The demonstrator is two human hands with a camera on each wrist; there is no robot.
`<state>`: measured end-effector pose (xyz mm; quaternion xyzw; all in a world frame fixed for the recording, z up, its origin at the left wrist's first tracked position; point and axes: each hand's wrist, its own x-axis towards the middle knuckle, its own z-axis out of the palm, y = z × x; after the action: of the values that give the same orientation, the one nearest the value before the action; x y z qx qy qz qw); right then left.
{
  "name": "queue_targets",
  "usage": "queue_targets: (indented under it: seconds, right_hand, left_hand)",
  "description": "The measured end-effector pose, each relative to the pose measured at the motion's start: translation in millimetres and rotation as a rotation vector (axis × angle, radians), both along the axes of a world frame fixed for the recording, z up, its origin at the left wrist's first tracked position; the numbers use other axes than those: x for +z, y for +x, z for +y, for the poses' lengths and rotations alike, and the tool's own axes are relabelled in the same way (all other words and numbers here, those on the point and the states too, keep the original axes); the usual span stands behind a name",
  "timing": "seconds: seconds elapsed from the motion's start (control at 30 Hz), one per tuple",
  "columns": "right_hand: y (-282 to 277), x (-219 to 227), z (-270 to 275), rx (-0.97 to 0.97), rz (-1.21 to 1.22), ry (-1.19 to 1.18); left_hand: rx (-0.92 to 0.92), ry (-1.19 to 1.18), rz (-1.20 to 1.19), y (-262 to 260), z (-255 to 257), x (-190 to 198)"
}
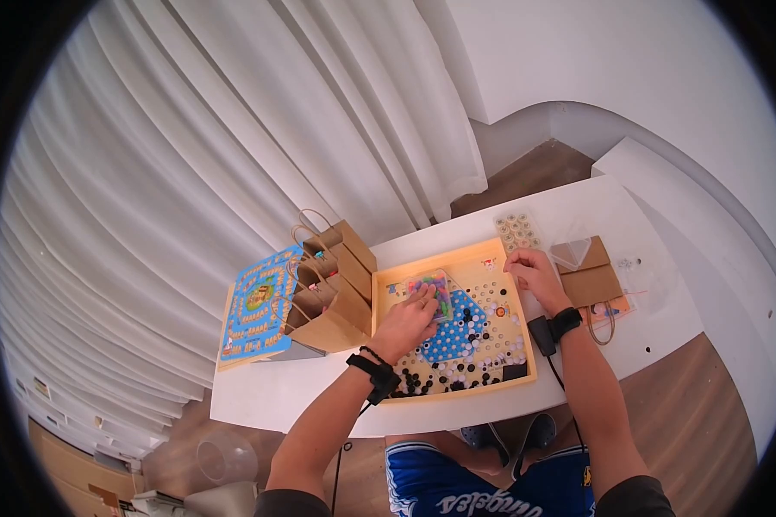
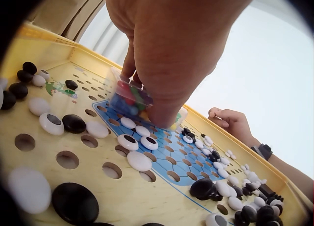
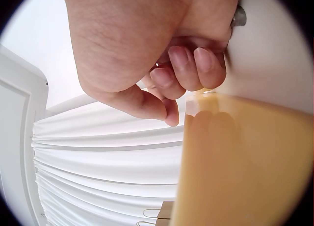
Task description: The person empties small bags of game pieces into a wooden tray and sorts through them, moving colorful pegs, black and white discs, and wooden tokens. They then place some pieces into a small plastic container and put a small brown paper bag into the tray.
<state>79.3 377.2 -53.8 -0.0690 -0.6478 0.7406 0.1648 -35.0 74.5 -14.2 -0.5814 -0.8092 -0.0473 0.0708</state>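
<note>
My left hand (image 1: 407, 325) grips a small clear plastic box (image 1: 441, 291) of colourful pieces over the wooden game tray (image 1: 388, 269). In the left wrist view the fingers come down round the box (image 2: 128, 101), and the hand covers part of it. Beneath lies a blue hexagonal board pattern (image 2: 169, 160) with round holes. Black and white round pieces (image 2: 140, 161) are scattered about it. At the tray's right edge is my right hand (image 1: 533, 274), its fingers loosely curled. The right wrist view shows those fingertips (image 3: 206, 62) close by the yellow tray wall (image 3: 230, 152), holding nothing.
Brown paper bags (image 1: 341, 297) and a blue game board (image 1: 263, 297) stand left of the tray. On the right lie a flat brown paper bag (image 1: 590, 274) and a clear plastic lid (image 1: 571, 253). A set of round wooden pieces (image 1: 516, 231) sits behind.
</note>
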Motion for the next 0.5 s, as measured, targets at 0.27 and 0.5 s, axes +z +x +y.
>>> queue_targets:
  seconds: [0.27, 0.5]
  right_hand:
    - [-0.5, 0.6, -0.9, -0.012, 0.016, 0.034]
    - [0.1, 0.2, -0.8, -0.008, -0.004, 0.011]
  left_hand:
    - [-0.014, -0.027, -0.056, 2.7, -2.5, 15.8]
    - [0.009, -0.009, -0.145, 2.1, -3.9, 15.4]
